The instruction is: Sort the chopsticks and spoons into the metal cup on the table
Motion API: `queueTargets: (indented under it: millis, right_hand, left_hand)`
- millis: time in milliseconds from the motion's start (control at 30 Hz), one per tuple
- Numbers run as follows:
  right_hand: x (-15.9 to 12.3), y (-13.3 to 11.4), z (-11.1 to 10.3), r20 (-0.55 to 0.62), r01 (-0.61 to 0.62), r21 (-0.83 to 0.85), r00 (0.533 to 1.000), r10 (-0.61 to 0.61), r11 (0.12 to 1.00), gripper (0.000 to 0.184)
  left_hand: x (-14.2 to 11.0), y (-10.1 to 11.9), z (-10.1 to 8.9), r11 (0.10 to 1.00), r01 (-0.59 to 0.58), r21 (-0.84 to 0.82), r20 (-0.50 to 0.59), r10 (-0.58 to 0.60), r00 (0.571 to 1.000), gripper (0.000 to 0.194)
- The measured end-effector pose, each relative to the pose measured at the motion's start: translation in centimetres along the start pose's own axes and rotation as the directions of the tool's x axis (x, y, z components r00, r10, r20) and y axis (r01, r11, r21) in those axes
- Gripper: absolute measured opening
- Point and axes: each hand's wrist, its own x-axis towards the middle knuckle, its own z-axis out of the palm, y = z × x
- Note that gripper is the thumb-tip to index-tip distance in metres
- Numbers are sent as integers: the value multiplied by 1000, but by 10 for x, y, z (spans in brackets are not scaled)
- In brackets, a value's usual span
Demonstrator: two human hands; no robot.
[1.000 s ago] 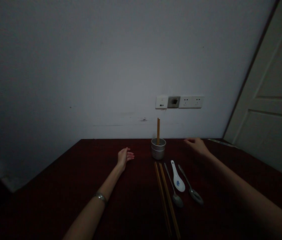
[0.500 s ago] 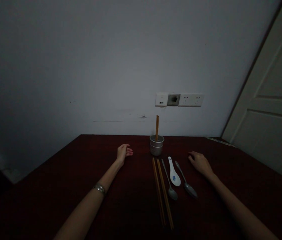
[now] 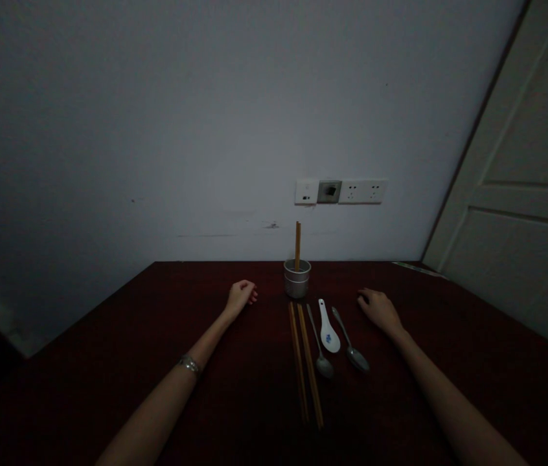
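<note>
My left hand [image 3: 241,295] rests on the dark red table left of a metal cup [image 3: 296,282], its fingers loosely curled in with nothing seen in them. On the right, my right hand [image 3: 379,309] lies palm down, open and holding nothing, fingers bent a little. A pair of wooden chopsticks [image 3: 298,246] stands upright in the cup. More chopsticks [image 3: 310,362] lie in front of it, lengthwise. Beside them are a long-handled metal spoon [image 3: 324,367], a white soup spoon [image 3: 330,336] with a blue mark, and another metal spoon [image 3: 357,360], the one nearest my right hand.
The table [image 3: 123,362] runs back to a grey wall [image 3: 216,129]. Wall sockets [image 3: 361,191] sit above the cup. A pale panelled door [image 3: 521,239] stands at the right. A thin strip [image 3: 420,268] lies at the table's back right edge.
The view has shifted slightly, so the cup and utensils appear a little further left. The fingers of my left hand have curled in more. My right hand stays on the table.
</note>
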Motion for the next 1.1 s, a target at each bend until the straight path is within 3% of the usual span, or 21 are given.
queueTargets:
  millis: [100, 167, 267, 333, 433, 600, 867, 1100]
  right_hand:
    - [-1, -3, -3, 1, -9, -9, 1000, 9, 1000, 37]
    - [-1, -5, -5, 4, -6, -13, 1000, 7, 1000, 37]
    - [-2, -7, -7, 12, 3, -13, 1000, -2, 1000, 37]
    - [-3, -8, -8, 14, -8, -15, 1000, 8, 1000, 37]
    - [-3, -8, -8, 17, -26, -7, 1000, 26, 1000, 37]
    - [-3, -9, -8, 17, -14, -8, 1000, 14, 1000, 38]
    - [-2, -9, -8, 19, -24, -17, 1000, 24, 1000, 37]
    - [-2, -10, -8, 25, -40, -27, 999, 41, 999, 38]
  left_hand:
    - [-8, 17, 7, 972, 3, 235, 42, -13, 999, 12]
    - [-16, 28, 15, 917, 14, 399, 146, -79, 986, 13]
    - [-30, 36, 32, 807, -77, 585, 344, -161, 925, 18]
    - [-40, 38, 45, 737, -163, 656, 404, -162, 900, 22]
    - [-53, 42, 63, 594, -242, 767, 386, -127, 914, 24]
    - [-63, 54, 76, 411, -236, 880, 319, -148, 936, 32]
    - [-65, 47, 86, 325, -257, 910, 325, -176, 929, 44]
    - [-63, 42, 89, 324, -279, 904, 345, -164, 924, 40]
